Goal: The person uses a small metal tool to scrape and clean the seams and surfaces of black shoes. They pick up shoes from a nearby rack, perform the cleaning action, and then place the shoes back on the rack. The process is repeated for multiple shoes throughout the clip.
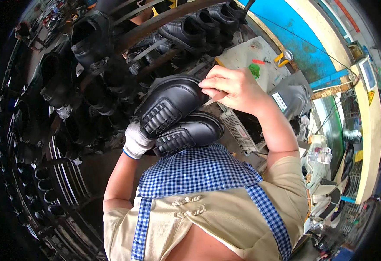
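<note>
My left hand point(137, 140), in a white knitted glove with a blue cuff edge, grips a black lace-up shoe point(171, 99) by its heel end. The toe of this shoe points up and to the right. A second black shoe point(191, 132) lies right against it, on the near side, above my blue checked apron; whether the glove also holds it, I cannot tell. At the toe of the upper shoe, the bare fingers of my right hand point(239, 89) are pinched on a thin pale flat piece point(215, 99). Its exact kind is unclear.
Racks crowded with black shoes point(90, 39) stand at the left and ahead. A pale stained board point(251, 61) carries a yellow-handled item point(283, 58). Near my right forearm are a light plastic basket point(239, 130) and a grey rounded object point(294, 98). A cream machine frame point(368, 143) curves along the right.
</note>
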{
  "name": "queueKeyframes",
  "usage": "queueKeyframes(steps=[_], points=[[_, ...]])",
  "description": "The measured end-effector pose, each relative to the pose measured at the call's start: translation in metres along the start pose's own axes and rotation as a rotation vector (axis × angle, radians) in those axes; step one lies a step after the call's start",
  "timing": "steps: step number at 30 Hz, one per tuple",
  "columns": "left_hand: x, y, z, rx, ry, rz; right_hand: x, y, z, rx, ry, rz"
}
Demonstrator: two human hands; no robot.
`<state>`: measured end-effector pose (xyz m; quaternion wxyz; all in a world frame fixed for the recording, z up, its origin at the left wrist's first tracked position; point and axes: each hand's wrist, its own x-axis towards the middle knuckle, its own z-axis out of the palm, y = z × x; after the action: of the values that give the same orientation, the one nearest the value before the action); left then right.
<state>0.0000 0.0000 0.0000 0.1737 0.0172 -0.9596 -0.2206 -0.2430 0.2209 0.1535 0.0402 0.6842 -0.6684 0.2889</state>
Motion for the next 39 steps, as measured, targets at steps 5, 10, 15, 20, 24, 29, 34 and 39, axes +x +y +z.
queueKeyframes(steps=[5, 10, 15, 20, 24, 29, 34, 39], points=[[0.005, -0.004, -0.015, -0.020, -0.016, 0.020, 0.023, -0.011, -0.016, -0.184, -0.238, -0.083], [0.023, 0.008, -0.028, -0.063, -0.054, 0.074, 0.036, -0.010, -0.014, -0.236, -0.293, -0.088], [0.012, 0.005, -0.020, -0.063, -0.074, -0.010, 0.031, 0.004, 0.001, -0.049, -0.205, -0.046], [0.004, -0.006, -0.005, -0.068, -0.023, 0.038, 0.009, 0.019, 0.012, 0.424, -0.146, 0.187], [-0.001, -0.006, -0.004, -0.017, -0.008, 0.049, -0.019, 0.023, 0.010, 0.437, -0.141, 0.447], [-0.011, -0.008, 0.006, 0.048, 0.019, 0.052, -0.053, 0.001, 0.007, 0.381, -0.144, 0.463], [-0.014, -0.005, 0.011, 0.064, 0.051, 0.071, -0.076, -0.006, 0.029, 0.418, -0.117, 0.324], [-0.010, 0.002, 0.008, -0.012, 0.047, 0.067, -0.070, -0.015, 0.022, 0.248, -0.192, 0.225]])
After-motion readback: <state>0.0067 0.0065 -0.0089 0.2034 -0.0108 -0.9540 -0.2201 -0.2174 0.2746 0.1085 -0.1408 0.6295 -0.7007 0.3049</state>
